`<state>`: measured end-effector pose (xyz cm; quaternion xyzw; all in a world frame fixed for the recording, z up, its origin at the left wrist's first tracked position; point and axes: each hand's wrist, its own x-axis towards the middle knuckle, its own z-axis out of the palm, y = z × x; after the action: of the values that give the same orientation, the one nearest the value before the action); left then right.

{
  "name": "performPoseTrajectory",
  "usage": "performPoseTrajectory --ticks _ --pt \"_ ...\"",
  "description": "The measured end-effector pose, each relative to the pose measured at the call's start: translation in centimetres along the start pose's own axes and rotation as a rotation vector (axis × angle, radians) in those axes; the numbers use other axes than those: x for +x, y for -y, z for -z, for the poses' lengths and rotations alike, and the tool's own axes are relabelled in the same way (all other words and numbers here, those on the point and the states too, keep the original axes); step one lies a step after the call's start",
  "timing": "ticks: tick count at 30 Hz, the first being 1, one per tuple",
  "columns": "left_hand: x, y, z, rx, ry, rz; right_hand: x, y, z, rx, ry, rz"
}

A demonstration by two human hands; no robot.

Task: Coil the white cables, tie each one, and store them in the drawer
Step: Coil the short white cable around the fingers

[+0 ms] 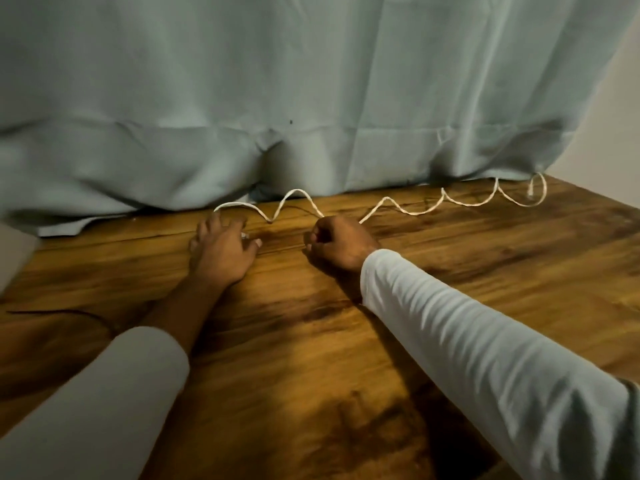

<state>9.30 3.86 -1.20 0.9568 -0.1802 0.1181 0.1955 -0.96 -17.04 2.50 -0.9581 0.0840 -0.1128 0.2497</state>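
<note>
White cable (415, 212) is lying in loose waves along the back of the wooden counter (485, 271), across the middle of the frame. We are curling our right hand (341, 244) into a fist around it. Our left hand (221, 251) is resting with its fingers out over the cable's left end; we cannot tell whether it is pinching. A pale green curtain (311, 98) is draping onto the counter just behind.
</note>
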Motion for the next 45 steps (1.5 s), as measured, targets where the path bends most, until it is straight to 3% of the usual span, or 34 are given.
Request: performPoseTrajectory --ticks 9,17,21,25,29,33,38,42,45 --pt "-1.0 -1.7 1.0 -0.058 -0.016 -0.180 -0.7 -1.8 -2.3 0.068 -0.170 0.116" --pt "-2.3 -3.5 0.2 -0.484 -0.036 -0.261 -4.7 -0.9 -1.3 -0.149 -0.478 0.276" --pt "-3.5 -5.3 -0.2 -0.761 0.011 -0.251 -5.6 -1.5 -0.7 -0.258 -0.512 0.328" --pt "-4.9 -7.6 0.0 -0.887 -0.046 -0.283 -6.0 -2.1 -0.1 -0.413 -0.393 0.184" --pt "-5.9 -9.1 -0.3 -1.134 -0.011 -0.143 -6.5 -3.0 -0.1 -0.599 -0.339 0.019" --pt "-6.2 -9.8 -1.0 -1.312 0.122 0.091 -7.2 -3.5 0.3 -0.682 -0.337 -0.013" --pt "-6.8 -11.4 -0.4 -1.541 0.308 0.141 -8.2 -4.5 0.6 -0.604 -0.312 0.077" --pt "-6.1 -12.4 0.1 -1.824 0.304 0.229 -8.9 -4.8 0.9 -0.501 -0.261 0.187" --pt "-5.5 -12.8 0.1 -1.882 0.283 0.270 -9.3 -4.6 1.0 -0.445 -0.216 0.278"
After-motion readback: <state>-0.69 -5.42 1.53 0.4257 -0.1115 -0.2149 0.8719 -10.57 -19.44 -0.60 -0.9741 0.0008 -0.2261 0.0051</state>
